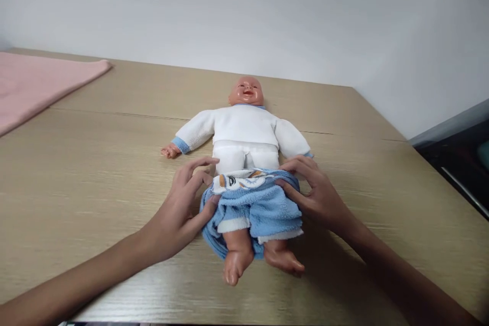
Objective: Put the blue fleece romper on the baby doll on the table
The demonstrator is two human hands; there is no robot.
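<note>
A baby doll lies on its back on the table, head away from me and bare feet towards me. It has on a white top with blue cuffs. Blue fleece doll clothes with white leg hems are bunched around its legs, below the white cloth lower body. A white patch with a printed figure shows along their upper edge. My left hand pinches the left side of this blue garment between thumb and fingers. On the right side, my right hand grips its upper edge, fingertips partly hidden in the folds.
The wooden table has a seam running across it behind the doll. A pink cloth lies at the far left. A pale wall rises behind the table, and a dark object stands beyond its right edge.
</note>
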